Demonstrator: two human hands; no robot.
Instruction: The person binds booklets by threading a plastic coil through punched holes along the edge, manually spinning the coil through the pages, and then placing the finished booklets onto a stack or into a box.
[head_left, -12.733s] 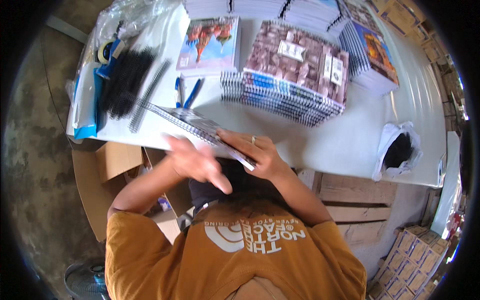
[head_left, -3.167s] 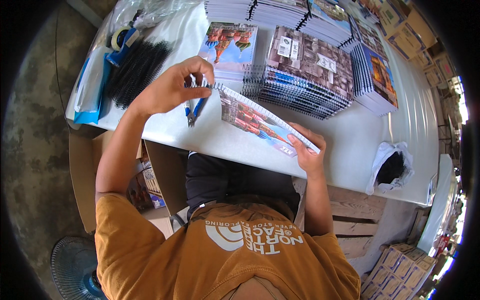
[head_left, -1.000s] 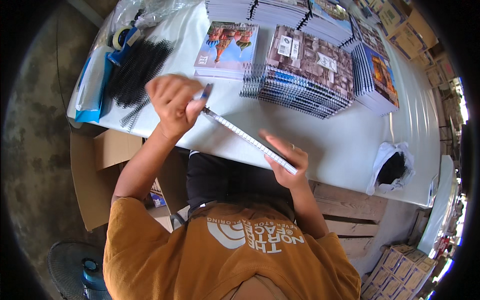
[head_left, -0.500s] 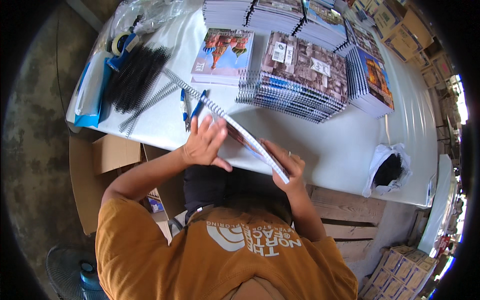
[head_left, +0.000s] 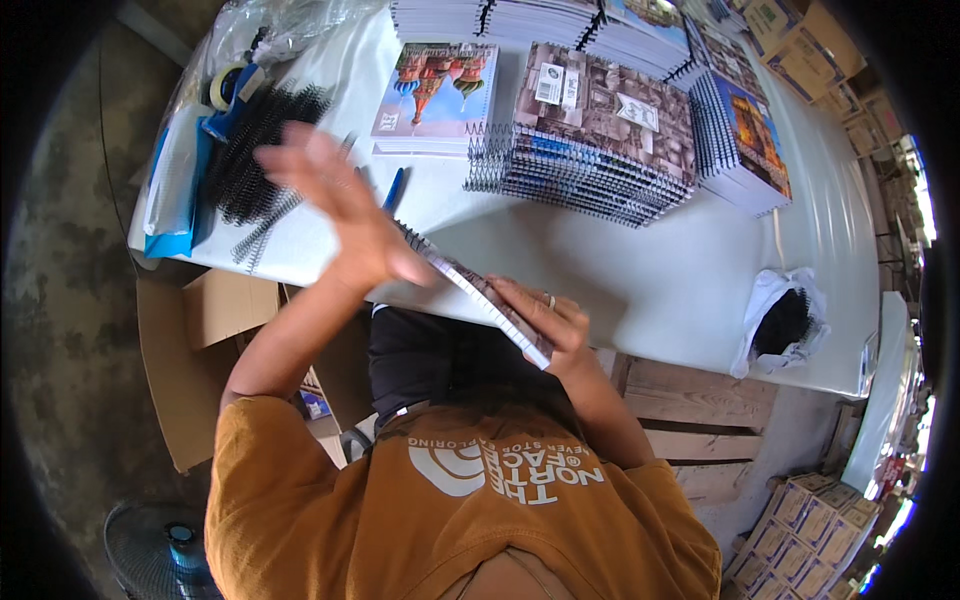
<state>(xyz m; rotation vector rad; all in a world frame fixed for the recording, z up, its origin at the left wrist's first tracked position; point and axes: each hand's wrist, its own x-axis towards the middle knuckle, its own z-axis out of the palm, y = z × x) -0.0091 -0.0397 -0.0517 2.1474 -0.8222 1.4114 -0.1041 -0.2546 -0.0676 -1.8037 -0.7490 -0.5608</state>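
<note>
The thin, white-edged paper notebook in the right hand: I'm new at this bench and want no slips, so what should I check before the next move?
1. Thin, white-edged paper notebook gripped by the right hand at its near end: ok.
2. Dark wire coil at the notebook's far end threaded through every hole: cannot tell.
3. Left hand gripping the coil: not ok; fingers spread, blurred.
4. Blue-handled pliers in full view: not ok; partly hidden.
5. Loose black spiral coils piled on the table's left: ok.
</note>
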